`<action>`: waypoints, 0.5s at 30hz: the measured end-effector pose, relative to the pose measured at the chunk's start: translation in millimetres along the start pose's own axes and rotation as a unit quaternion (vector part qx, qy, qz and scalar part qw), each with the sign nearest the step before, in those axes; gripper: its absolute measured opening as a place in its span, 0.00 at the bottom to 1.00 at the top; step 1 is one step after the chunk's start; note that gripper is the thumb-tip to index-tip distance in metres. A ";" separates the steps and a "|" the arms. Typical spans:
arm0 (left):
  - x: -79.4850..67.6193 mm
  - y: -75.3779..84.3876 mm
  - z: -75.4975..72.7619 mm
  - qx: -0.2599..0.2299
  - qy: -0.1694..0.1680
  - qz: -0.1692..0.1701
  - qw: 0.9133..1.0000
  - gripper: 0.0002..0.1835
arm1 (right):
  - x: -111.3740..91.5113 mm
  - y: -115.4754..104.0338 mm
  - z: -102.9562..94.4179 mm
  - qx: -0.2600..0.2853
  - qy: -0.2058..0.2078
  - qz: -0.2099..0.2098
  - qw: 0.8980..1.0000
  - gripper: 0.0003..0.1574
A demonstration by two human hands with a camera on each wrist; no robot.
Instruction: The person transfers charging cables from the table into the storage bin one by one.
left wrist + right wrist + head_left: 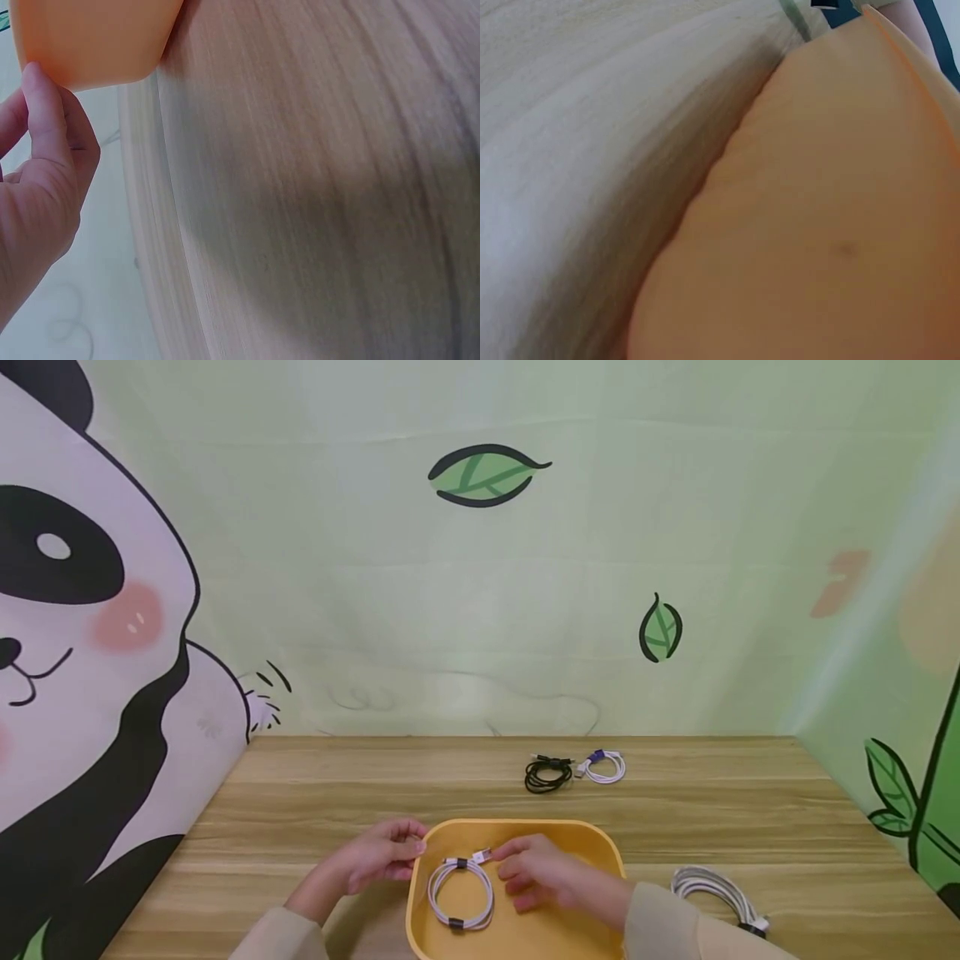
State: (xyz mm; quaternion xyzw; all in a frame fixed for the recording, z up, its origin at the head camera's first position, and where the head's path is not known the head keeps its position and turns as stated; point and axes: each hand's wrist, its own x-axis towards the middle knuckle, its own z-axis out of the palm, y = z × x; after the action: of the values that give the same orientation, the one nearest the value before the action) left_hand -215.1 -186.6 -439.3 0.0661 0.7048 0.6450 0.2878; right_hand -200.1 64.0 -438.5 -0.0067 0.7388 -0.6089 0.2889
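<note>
An orange-yellow tray [611, 843] with rounded corners lies on the table in the head view. My left hand [386, 853] pinches its rim near the far left corner; the left wrist view shows this hand [45, 180] at the tray's wall [97, 45]. Inside the tray lies a coiled white cable [491, 902] with black straps, its USB plug [482, 855] turned to the right. Over the tray floor, my right hand [543, 872] has loosely bent fingers holding nothing, the index fingertip close beside that plug. The tray's outer wall [832, 187] fills much of the right wrist view; my right hand is unseen there.
Behind the tray, a coiled black cable [547, 774] lies beside a small white cable [611, 768] with a blue strap. A thicker coiled white cable [716, 885] is to the tray's right, near my right sleeve [663, 922]. A printed backdrop [337, 568] stands behind the wooden table [360, 777].
</note>
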 end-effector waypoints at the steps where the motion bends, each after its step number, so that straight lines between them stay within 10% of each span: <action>1: 0.1 -0.2 -0.2 0.002 0.001 -0.001 1.000 0.14 | -0.8 -0.9 -2.0 0.001 -0.002 0.001 1.000 0.22; 15: -1.9 3.5 1.5 0.008 0.004 -0.001 1.000 0.15 | -7.9 -13.9 -23.9 0.000 -0.038 -0.011 0.999 0.24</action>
State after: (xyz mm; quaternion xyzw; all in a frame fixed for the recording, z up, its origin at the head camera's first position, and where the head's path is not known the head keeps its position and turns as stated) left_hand -213.8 -185.6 -435.4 0.0656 0.7113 0.6391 0.2852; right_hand -208.7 84.7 -420.4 -0.0375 0.7270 -0.6114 0.3102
